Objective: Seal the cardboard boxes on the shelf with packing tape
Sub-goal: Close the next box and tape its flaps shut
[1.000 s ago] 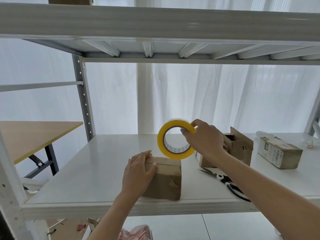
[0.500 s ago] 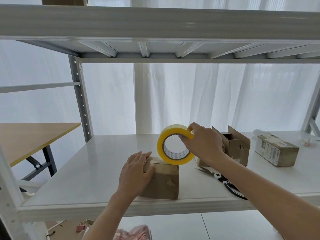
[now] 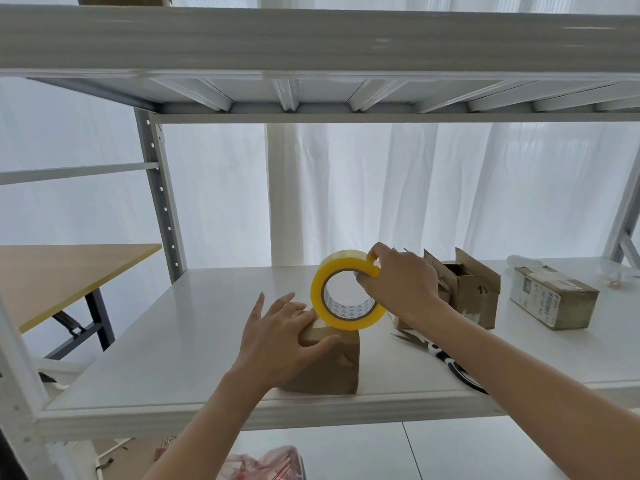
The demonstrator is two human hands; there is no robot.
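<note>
Lower than a moment ago, the tape roll (image 3: 322,289) pinched in the right hand (image 3: 401,289) touches the front box (image 3: 329,365) on the shelf (image 3: 173,341), while the spread left hand (image 3: 277,341) steadies it (sealing looks barely begun; the open box (image 3: 474,292) waits).

I log the near box (image 3: 332,368) on the shelf (image 3: 173,341), mid-width, close to the near edge. Left hand (image 3: 277,341) rests on its left top corner. The tape roll (image 3: 332,306) stands on edge at the box's far top edge, held from the right by the right hand (image 3: 401,289); contact with the box I cannot tell. Scissors (image 3: 440,351) lie right of the near box, partly under the right forearm. The open box (image 3: 474,292) sits farther back and right, the closed box (image 3: 554,299) right of that. A bench (image 3: 62,275) stands left of the shelf.
</note>
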